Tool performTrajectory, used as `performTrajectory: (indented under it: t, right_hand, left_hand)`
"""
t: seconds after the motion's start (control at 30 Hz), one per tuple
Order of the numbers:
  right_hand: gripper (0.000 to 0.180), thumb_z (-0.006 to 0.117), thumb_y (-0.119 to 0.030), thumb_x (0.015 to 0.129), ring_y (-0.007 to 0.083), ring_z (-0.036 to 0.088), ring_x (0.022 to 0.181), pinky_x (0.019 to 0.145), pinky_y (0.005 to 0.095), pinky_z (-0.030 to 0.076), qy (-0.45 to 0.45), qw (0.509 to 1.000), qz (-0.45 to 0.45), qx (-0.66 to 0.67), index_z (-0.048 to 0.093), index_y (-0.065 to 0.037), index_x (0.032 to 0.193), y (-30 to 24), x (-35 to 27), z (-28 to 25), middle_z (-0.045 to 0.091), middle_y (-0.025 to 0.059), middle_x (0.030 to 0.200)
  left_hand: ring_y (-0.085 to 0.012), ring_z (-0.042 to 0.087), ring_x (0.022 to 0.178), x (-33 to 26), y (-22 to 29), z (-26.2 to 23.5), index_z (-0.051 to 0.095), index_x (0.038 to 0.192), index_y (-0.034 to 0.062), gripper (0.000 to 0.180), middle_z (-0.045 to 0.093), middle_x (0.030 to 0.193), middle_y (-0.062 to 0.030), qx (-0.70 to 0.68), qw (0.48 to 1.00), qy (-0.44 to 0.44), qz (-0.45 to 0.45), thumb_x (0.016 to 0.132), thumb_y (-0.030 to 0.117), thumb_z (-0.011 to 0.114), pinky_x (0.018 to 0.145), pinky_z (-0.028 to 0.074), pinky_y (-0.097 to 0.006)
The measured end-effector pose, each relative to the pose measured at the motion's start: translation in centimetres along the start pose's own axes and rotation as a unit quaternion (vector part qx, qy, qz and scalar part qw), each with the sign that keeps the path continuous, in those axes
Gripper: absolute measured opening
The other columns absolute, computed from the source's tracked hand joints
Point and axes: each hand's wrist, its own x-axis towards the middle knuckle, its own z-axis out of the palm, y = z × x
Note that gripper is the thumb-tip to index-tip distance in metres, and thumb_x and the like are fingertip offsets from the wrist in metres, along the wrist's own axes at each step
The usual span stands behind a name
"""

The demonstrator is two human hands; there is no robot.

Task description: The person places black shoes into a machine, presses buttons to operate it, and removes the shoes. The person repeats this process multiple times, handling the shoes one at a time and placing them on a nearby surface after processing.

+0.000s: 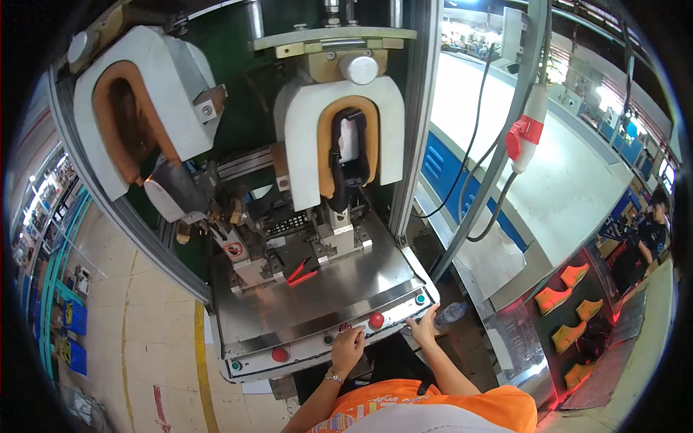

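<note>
My left hand (348, 348) rests on the machine's front control strip (310, 345), fingers bent over a small button next to the red mushroom button (376, 320). My right hand (423, 328) lies with fingers spread on the strip's right end, beside a green button (420, 299). Neither hand holds anything. Above, a black shoe upper (348, 162) sits clamped in the right white horseshoe pad (343, 137) with its tan lining. The left white pad (137, 101) is tilted and holds no shoe.
A steel table (317, 289) carries red-handled pliers (301, 273). A second red button (279, 354) sits on the strip's left. A red-and-white plug (525, 133) hangs on cables at right. Orange shoes (563, 285) fill a rack at lower right; a person (653, 231) stands beyond.
</note>
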Motion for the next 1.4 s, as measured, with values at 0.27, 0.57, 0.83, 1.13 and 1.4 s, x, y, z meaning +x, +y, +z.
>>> performTrajectory:
  t: [0.27, 0.57, 0.83, 1.13, 1.4]
  right_hand:
    - [0.110, 0.068, -0.030, 0.075, 0.0455, 0.041, 0.117, 0.098, 0.0383, 0.036, -0.074, 0.994, 0.023, -0.083, -0.017, 0.009, 0.132, -1.3, 0.4, -0.6, 0.023, 0.0395, 0.132]
    - [0.116, 0.073, -0.028, 0.069, 0.0526, 0.036, 0.116, 0.095, 0.0407, 0.038, -0.003, 1.000, 0.009, -0.006, -0.018, 0.001, 0.136, -0.6, 0.3, -0.2, 0.003, 0.0408, 0.137]
    - [0.089, 0.068, -0.027, 0.074, 0.0357, 0.032, 0.126, 0.103, 0.0365, 0.027, 0.118, 0.982, -0.018, 0.149, 0.012, 0.004, 0.137, 2.5, 4.6, 1.0, 0.030, 0.0268, 0.136]
    - [0.048, 0.042, -0.041, 0.093, 0.0170, 0.058, 0.084, 0.076, 0.0299, 0.046, 0.077, 0.895, 0.115, 0.425, 0.060, 0.003, 0.103, 2.5, 11.5, -0.4, 0.063, 0.0105, 0.094]
    - [0.041, 0.045, -0.027, 0.094, 0.0185, 0.049, 0.107, 0.090, 0.0296, 0.039, 0.088, 0.928, 0.085, 0.353, 0.043, -0.001, 0.125, 4.2, 8.7, 1.0, 0.051, 0.0102, 0.119]
  left_hand:
    - [-0.0282, 0.058, 0.065, -0.5, -1.5, 0.9, 0.063, 0.088, 0.0049, 0.009, 0.062, 0.073, -0.0105, -0.004, 1.000, -0.019, 0.018, 0.081, 0.007, 0.057, 0.061, 0.045, -0.037]
    - [-0.0247, 0.059, 0.065, 0.0, -0.9, 1.3, 0.063, 0.093, 0.0032, 0.013, 0.064, 0.074, -0.0088, -0.006, 0.999, -0.042, -0.018, 0.084, 0.008, 0.055, 0.062, 0.044, -0.035]
    - [-0.0248, 0.059, 0.066, -0.5, -1.1, 0.6, 0.063, 0.092, 0.0042, 0.012, 0.065, 0.075, -0.0087, 0.004, 1.000, -0.026, -0.009, 0.083, 0.009, 0.055, 0.062, 0.045, -0.035]
    - [-0.0241, 0.062, 0.065, -0.2, -0.8, 0.4, 0.063, 0.090, 0.0028, 0.010, 0.065, 0.073, -0.0112, 0.013, 0.999, -0.028, -0.019, 0.083, 0.007, 0.056, 0.058, 0.047, -0.031]
    - [-0.0244, 0.060, 0.064, -0.7, -1.2, 0.6, 0.063, 0.089, 0.0041, 0.010, 0.062, 0.071, -0.0109, -0.011, 0.999, -0.016, -0.040, 0.082, 0.010, 0.057, 0.059, 0.046, -0.033]
